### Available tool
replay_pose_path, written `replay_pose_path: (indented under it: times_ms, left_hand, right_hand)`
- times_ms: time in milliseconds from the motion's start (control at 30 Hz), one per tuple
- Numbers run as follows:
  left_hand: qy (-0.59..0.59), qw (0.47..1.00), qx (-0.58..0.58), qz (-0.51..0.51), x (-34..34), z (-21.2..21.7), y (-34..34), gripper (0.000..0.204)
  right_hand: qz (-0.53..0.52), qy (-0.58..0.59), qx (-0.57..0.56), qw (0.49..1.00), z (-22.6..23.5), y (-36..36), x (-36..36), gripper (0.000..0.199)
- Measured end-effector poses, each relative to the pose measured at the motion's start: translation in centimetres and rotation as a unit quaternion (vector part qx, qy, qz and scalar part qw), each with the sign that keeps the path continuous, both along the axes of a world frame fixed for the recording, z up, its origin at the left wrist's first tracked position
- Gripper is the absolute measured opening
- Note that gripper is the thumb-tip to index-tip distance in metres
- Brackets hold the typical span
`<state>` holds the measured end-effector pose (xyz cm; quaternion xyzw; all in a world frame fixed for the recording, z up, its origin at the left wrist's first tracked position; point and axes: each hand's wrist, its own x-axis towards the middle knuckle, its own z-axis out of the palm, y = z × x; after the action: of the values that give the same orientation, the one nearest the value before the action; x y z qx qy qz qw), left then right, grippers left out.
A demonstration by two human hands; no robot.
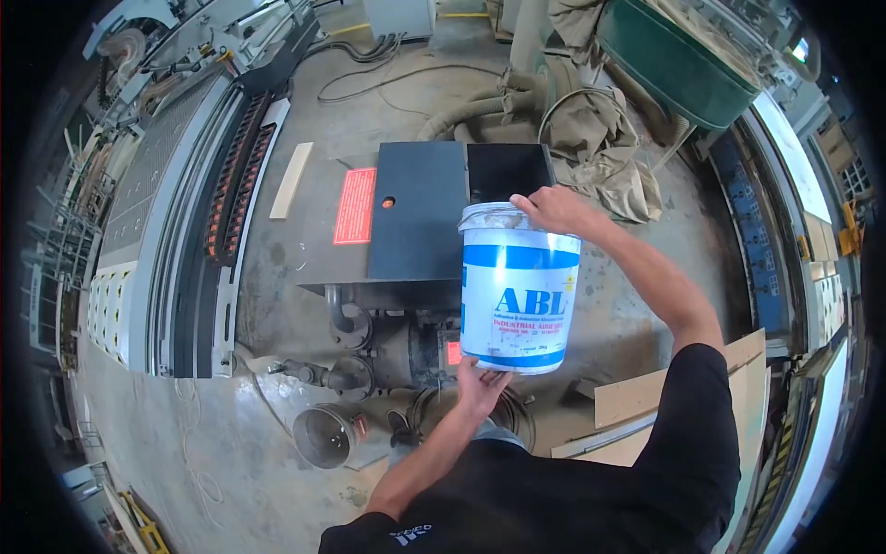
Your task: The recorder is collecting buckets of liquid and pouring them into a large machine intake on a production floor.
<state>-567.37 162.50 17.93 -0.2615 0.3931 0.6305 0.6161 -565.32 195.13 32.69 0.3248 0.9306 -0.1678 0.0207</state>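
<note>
A white plastic bucket (519,295) with blue bands and a printed label is held up in front of me, its side facing me. My right hand (556,209) grips its upper rim from the right, with the thumb over the edge. My left hand (482,384) supports its base from below, fingers curled against the bottom. The rim end lies at the near edge of a dark square opening (506,169) in a grey metal tank (417,212). What is inside the bucket is mostly hidden from here.
Pipes and a pump (397,351) sit below the tank. An open grey bucket (325,436) stands on the floor to the left. Boards (683,379) lean at the right. Beyond the tank are a thick hose (480,109), crumpled cloth (595,138) and a green machine (678,65).
</note>
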Motion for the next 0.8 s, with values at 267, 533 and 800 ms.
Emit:
replay_pose_path:
  times_ms: [267, 533, 800]
  left_hand:
    - [0.005, 0.997, 0.067, 0.026, -1.9, 3.7, 2.4, 0.049]
    - [-0.078, 0.989, 0.091, 0.082, -3.4, 6.4, 4.6, 0.057]
    - [-0.062, 0.98, 0.099, 0.163, -4.2, 8.7, 10.7, 0.064]
  right_hand:
    - [-0.026, 0.027, 0.011, 0.999, -2.3, 2.1, -0.7, 0.067]
    - [-0.031, 0.011, 0.006, 0.999, -4.8, 3.7, -1.3, 0.074]
    - [-0.044, -0.001, 0.001, 0.999, -7.9, 5.0, -3.0, 0.07]
